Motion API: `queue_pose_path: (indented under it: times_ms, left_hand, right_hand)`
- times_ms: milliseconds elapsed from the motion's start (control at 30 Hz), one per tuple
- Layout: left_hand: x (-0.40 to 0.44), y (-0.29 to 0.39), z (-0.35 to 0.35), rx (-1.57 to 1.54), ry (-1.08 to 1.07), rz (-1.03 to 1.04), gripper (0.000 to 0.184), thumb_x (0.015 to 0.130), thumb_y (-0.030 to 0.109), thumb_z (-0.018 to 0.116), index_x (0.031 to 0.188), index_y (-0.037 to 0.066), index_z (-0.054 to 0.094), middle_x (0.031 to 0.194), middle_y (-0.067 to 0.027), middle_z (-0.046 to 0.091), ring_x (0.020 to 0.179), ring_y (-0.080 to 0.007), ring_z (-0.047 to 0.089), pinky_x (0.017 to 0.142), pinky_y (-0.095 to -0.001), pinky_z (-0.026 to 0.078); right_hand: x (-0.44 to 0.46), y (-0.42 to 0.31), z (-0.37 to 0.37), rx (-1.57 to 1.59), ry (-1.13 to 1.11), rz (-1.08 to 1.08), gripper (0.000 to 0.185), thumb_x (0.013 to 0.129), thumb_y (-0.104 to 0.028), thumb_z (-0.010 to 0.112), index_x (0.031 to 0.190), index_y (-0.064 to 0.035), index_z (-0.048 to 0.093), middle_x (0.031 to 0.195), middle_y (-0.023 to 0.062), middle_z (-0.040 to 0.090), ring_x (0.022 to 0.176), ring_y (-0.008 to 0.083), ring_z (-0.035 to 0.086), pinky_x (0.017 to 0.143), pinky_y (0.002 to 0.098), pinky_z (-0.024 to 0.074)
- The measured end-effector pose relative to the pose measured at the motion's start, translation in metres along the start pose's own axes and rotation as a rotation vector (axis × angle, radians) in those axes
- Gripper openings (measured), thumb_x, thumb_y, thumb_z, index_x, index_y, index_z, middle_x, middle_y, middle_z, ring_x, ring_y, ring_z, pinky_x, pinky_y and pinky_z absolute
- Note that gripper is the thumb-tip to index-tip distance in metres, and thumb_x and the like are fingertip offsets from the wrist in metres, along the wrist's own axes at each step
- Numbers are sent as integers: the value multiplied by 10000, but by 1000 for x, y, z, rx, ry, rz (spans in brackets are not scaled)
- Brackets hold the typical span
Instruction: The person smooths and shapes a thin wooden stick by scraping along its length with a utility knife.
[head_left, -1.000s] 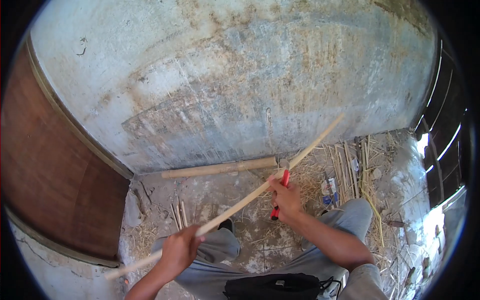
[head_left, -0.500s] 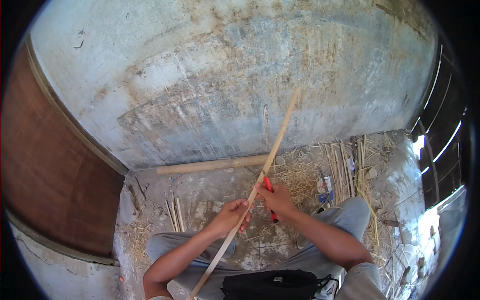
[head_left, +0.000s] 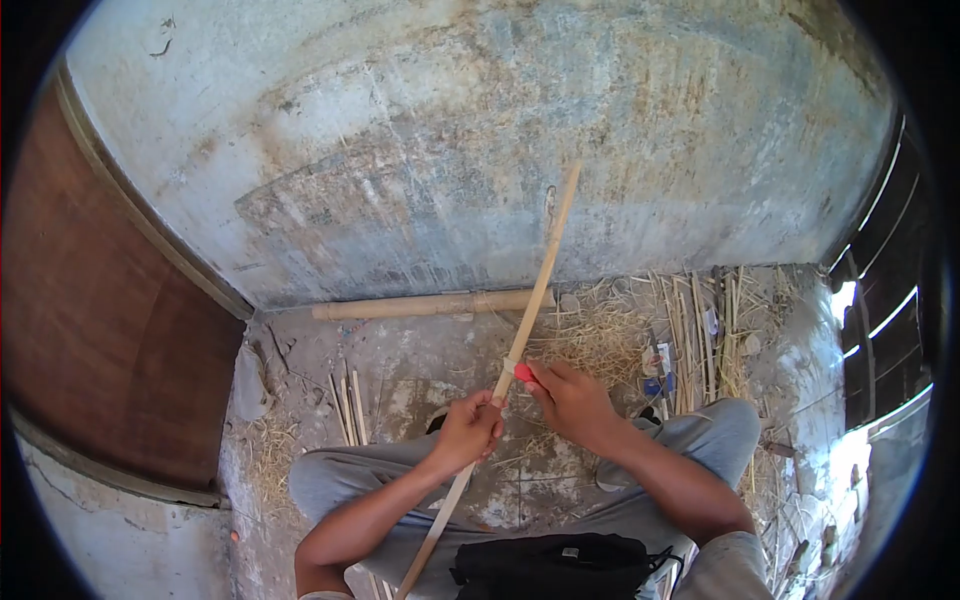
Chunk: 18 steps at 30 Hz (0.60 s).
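A long pale wooden strip (head_left: 541, 285) slants from my lap up across the front of the wall. My left hand (head_left: 468, 432) is closed around it near its middle. Just above and to the right, my right hand (head_left: 580, 405) grips a red-handled tool (head_left: 524, 372), whose near end touches the strip. Most of the tool is hidden by my fingers, and its blade cannot be made out.
A bamboo pole (head_left: 420, 306) lies along the foot of the stained wall (head_left: 450, 180). Shavings (head_left: 600, 330) and thin sticks (head_left: 700, 340) cover the floor at right. More sticks (head_left: 352, 405) stand by my left knee. A brown door panel (head_left: 120, 300) is at left.
The strip has swung from a low diagonal to a steeper angle. My left hand has moved up and right along with it, closer to my right hand, and the red tool has turned.
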<state>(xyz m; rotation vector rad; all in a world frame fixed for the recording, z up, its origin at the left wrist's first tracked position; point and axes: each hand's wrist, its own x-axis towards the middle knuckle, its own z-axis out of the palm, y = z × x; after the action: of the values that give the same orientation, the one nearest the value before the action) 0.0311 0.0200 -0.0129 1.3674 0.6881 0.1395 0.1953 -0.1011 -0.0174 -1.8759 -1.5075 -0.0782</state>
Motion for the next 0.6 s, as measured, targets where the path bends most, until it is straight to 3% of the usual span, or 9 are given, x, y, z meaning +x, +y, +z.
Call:
queue_pose_path:
  times_ms: [133,200,300,400,533,600]
  left_hand:
    - [1,-16,1,38,48,58,237,1041,233,441,1063,25,552,647,1,476,422,-58,379,361,-241,292]
    - [1,-21,-1,162,84,238,250,1044,253,438,1053,35,559,638,16,461,433,-48,359,370,-233,277]
    - [-14,-4,3,93,86,76,238,1038,219,422,1026,35,573,627,19,489,464,-51,408,420,-244,330]
    - [-31,7,6,30,34,-82,269,1042,242,424,1024,26,583,639,19,489,498,-49,409,458,-241,347]
    - [-33,3,7,81,10,-81,282,1042,250,432,1032,14,585,648,18,489,524,-46,409,489,-236,354]
    - [-28,-2,7,165,-8,55,269,1052,256,417,1067,32,566,633,19,463,454,-40,381,399,-228,308]
  right_hand:
    - [6,-7,-9,-6,-37,82,253,917,-201,629,1131,-69,655,774,123,614,614,306,630,529,407,514]
    - [10,-10,-14,-3,6,58,223,908,-224,643,1072,-78,687,706,103,604,578,297,626,514,405,511]
    - [12,-6,-12,-5,116,58,211,903,-228,647,1037,-74,697,681,103,606,567,292,622,496,402,496]
    - [24,13,-25,-18,77,153,239,902,-290,634,987,-76,698,696,103,625,598,318,647,542,426,519]
    - [29,28,-35,-56,77,178,242,895,-291,636,983,-75,701,697,129,635,604,340,637,568,437,519]
    - [30,28,-35,-72,243,219,284,902,-305,642,958,-32,697,614,121,584,531,261,605,523,375,490]
